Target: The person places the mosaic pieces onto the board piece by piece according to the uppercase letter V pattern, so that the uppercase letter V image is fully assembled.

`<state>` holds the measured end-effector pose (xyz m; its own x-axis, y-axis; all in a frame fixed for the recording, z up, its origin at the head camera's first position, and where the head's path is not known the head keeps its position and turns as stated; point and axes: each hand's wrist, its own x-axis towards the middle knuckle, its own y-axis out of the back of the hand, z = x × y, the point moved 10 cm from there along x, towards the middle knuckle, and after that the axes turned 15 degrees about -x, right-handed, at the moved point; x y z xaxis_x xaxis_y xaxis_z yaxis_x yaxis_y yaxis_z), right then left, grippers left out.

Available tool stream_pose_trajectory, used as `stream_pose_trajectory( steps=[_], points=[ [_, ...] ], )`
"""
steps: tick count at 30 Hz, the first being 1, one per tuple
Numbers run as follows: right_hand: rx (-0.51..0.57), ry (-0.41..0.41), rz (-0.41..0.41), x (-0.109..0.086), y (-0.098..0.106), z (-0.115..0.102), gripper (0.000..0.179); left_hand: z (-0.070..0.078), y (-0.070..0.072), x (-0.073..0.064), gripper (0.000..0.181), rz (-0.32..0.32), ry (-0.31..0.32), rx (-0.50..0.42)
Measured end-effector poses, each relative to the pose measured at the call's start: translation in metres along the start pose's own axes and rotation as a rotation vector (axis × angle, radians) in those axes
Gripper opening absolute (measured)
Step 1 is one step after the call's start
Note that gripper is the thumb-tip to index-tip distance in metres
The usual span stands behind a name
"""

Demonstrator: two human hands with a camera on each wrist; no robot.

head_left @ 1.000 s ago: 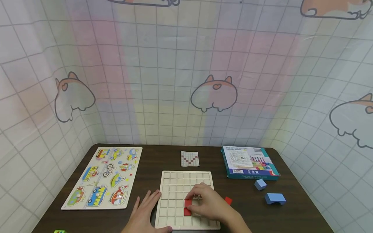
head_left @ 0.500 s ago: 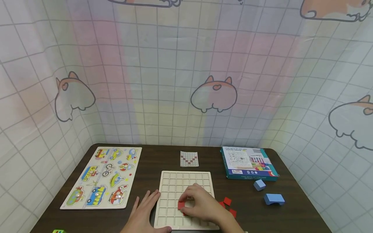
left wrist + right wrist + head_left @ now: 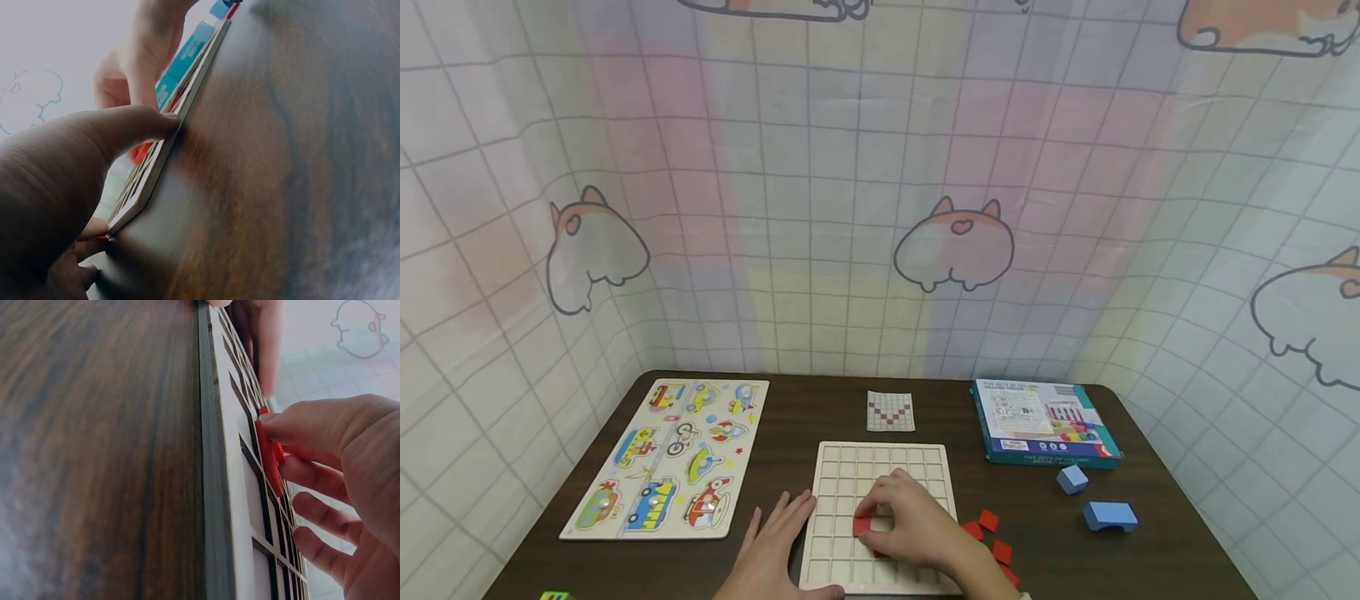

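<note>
My right hand [image 3: 913, 527] pinches a small red square tile [image 3: 861, 527] between thumb and fingers, right at the cells of a pale wooden grid board [image 3: 846, 472]. In the right wrist view the pinched tile [image 3: 267, 456] stands tilted against the grid ridges, with more red close behind it. Part of another red tile lies in the board just below, mostly hidden by my thumb. My left hand [image 3: 772, 546] rests at the board's near left corner, fingers spread along its left side. In the left wrist view its thumb [image 3: 140, 125] presses on the near edge.
Several loose red tiles [image 3: 1002, 552] lie right of the board. Behind it is a card [image 3: 891, 412] with a red V pattern. A vehicle puzzle [image 3: 673, 458] lies left; a flat box [image 3: 1045, 422], a blue cube [image 3: 1072, 479] and a blue arch block [image 3: 1110, 517] sit right.
My right hand has shifted slightly left over the board, with a red tile now one column further left. More loose red tiles show beside my right wrist. The left hand has stayed put.
</note>
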<state>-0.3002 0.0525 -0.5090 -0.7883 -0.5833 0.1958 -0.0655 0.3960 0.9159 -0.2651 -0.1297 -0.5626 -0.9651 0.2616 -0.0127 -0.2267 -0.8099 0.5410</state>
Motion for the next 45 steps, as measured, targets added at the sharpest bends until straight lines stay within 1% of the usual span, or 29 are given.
stream_pose_trajectory(
  steps=[5,9,14,22,30,34,37,41,45],
  points=[
    [-0.01,-0.003,0.0,0.001,0.0,0.0,0.016,-0.001,-0.001,0.001,0.128,0.003,-0.019,0.016],
    [-0.003,-0.012,-0.002,0.0,-0.001,0.002,0.017,0.0,-0.002,0.002,0.128,-0.002,-0.027,0.006],
    [0.02,0.003,-0.005,0.001,-0.002,0.001,0.016,-0.001,0.0,0.001,0.128,0.015,-0.026,0.012],
    [0.019,-0.004,-0.014,0.002,-0.001,-0.001,0.012,-0.001,0.002,0.002,0.129,0.029,-0.053,0.015],
    [0.001,0.0,-0.031,0.002,0.001,-0.003,0.015,-0.002,0.001,0.001,0.129,0.026,-0.043,0.014],
    [-0.023,0.002,-0.045,-0.003,0.001,-0.003,0.015,-0.002,-0.001,-0.002,0.129,0.014,-0.028,0.014],
    [-0.023,-0.004,-0.036,-0.008,0.007,-0.001,0.016,0.001,-0.001,-0.002,0.128,0.003,-0.007,0.004],
    [0.016,-0.03,-0.002,-0.014,0.025,0.006,0.017,0.005,0.0,-0.002,0.127,0.004,0.011,-0.001],
    [0.041,-0.06,0.012,-0.024,0.036,0.015,0.015,0.004,-0.001,-0.004,0.128,-0.003,0.022,0.002]
  ],
)
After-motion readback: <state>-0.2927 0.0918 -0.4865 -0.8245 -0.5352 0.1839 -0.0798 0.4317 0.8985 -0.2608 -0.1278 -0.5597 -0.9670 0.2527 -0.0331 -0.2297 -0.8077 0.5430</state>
